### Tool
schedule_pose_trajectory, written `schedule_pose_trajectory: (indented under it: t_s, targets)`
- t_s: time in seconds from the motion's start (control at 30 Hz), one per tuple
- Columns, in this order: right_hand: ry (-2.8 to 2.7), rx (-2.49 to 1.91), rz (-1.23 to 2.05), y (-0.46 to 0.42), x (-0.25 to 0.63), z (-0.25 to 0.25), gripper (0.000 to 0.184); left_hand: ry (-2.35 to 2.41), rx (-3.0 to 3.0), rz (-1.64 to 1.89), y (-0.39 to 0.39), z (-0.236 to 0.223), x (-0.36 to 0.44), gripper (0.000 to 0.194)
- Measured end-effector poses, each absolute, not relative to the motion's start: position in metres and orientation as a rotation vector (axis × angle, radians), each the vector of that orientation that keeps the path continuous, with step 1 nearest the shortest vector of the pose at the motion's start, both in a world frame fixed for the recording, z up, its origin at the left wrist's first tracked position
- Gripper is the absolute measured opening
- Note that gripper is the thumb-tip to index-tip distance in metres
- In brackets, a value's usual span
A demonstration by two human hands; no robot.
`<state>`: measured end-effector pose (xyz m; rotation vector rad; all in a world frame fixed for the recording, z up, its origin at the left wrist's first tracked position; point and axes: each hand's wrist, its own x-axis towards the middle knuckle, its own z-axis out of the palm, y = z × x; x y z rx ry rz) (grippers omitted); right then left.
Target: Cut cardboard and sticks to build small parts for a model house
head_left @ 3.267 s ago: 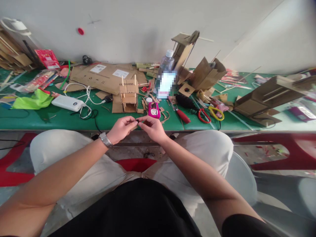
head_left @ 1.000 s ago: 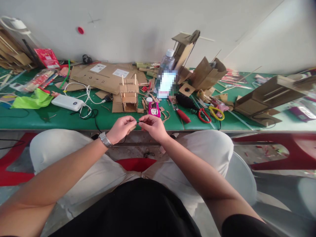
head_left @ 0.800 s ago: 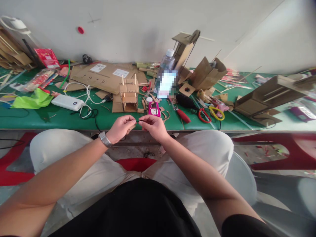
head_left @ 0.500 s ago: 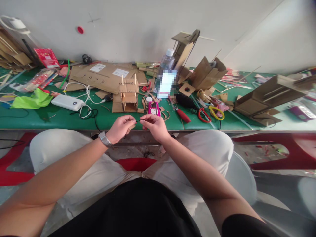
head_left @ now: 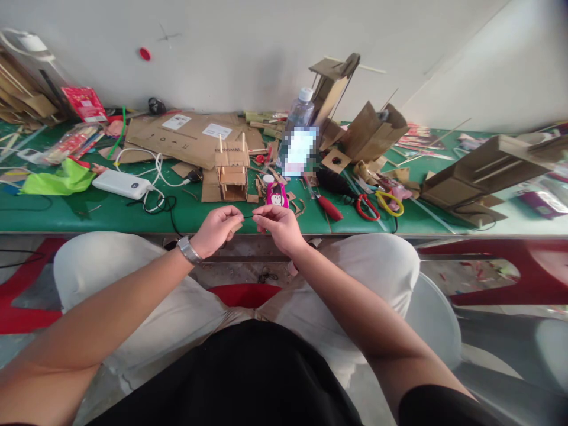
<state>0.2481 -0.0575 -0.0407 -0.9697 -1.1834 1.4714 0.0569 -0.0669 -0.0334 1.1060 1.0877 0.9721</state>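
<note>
A short stretch of thin black cord (head_left: 248, 216) shows between my hands, just over the table's front edge. My left hand (head_left: 218, 229), with a metal watch on its wrist, pinches the cord's left end between thumb and forefinger. A small tan piece, perhaps cardboard (head_left: 236, 228), shows under those fingers. The other end sits in the pinched fingertips of my right hand (head_left: 280, 228). Beyond the hands stands a small cardboard frame (head_left: 233, 177) with two upright wooden sticks. A pink case with a cartoon figure (head_left: 276, 196) lies just past my right hand.
On the green table (head_left: 110, 222) are a white power bank (head_left: 120, 184), a red-handled tool (head_left: 329, 207), red-and-yellow-handled scissors (head_left: 367, 208) and cardboard scraps. A plastic bottle (head_left: 300, 113) with a lit screen before it stands behind. Cardboard structures (head_left: 483, 174) stand at the right.
My hands have moved slightly apart, my right hand shifting right, so more of the black cord shows between the fingertips. The things on the table have stayed put.
</note>
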Motion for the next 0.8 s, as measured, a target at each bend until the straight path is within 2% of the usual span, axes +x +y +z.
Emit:
schedule_pose_trajectory:
  t_s: [0.8]
  targets:
    - [-1.178,-0.949,1.452,-0.0562,0.2495,-0.0413,0.023,1.083,1.121,0.985,-0.0687,-0.0315,0.0587,0.032]
